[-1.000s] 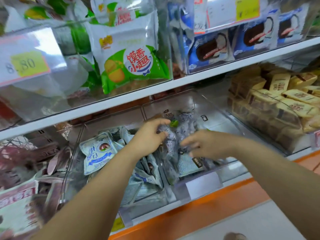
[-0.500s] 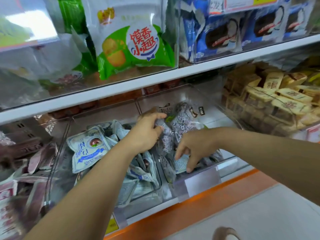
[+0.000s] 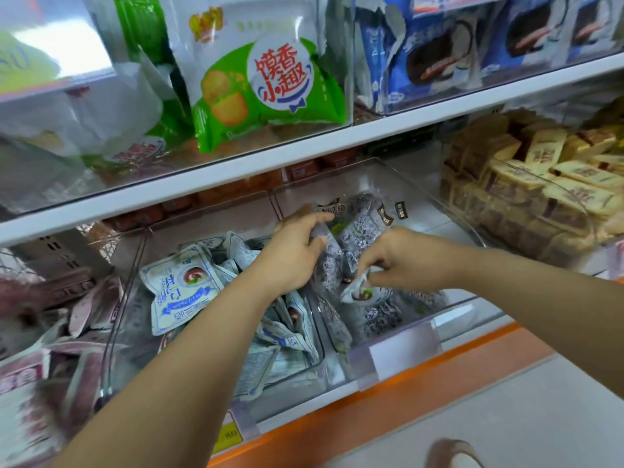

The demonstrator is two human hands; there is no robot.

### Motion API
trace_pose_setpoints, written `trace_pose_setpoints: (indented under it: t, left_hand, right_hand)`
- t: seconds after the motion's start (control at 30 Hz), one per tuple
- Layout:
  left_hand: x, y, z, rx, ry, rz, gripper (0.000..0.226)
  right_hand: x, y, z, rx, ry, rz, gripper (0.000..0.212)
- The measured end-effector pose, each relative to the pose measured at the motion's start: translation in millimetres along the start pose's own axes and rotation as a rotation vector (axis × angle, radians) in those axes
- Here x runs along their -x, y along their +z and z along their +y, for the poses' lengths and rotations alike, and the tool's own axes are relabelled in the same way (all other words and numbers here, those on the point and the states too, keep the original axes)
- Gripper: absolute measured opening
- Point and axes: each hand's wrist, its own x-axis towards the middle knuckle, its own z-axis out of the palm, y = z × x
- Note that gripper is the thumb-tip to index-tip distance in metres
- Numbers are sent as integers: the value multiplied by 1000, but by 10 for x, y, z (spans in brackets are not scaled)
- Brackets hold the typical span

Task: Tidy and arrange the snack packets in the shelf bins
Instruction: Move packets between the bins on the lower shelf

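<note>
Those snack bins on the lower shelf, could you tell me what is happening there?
A person is sorting snack packets. The left hand grips a bunch of dark speckled packets in the middle bin, while the right hand pinches a pale blue packet there. It matches the pale blue packets filling the left bin, so it is probably a stray.

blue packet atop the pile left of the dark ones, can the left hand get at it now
Probably, but not at once: the blue packet lies uncovered and close by, yet the left hand grips dark packets and must let go first.
</note>
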Motion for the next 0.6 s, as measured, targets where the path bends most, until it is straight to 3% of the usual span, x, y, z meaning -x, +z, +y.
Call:
trace_pose_setpoints:
  t: [0.13, 0.2, 0.33, 0.5, 0.6]
  left_hand:
    - [98, -56, 91, -31, 41, 6, 41]
    - [192, -100, 209, -5, 39, -47, 45]
    - [432, -180, 432, 9, 42, -128, 39]
    - [974, -419, 414, 60, -12, 31, 30]
    - [1387, -587, 242, 22, -58, 162, 27]
  right_hand:
    - [320, -210, 21, -220, 166, 437, 38]
    - [464, -246, 1, -315, 227, 667, 32]
    - [645, -154, -216, -214, 231, 923, 36]
    - [746, -32, -717, -182, 108, 940, 37]
    - [650, 84, -1011, -262, 33, 882, 20]
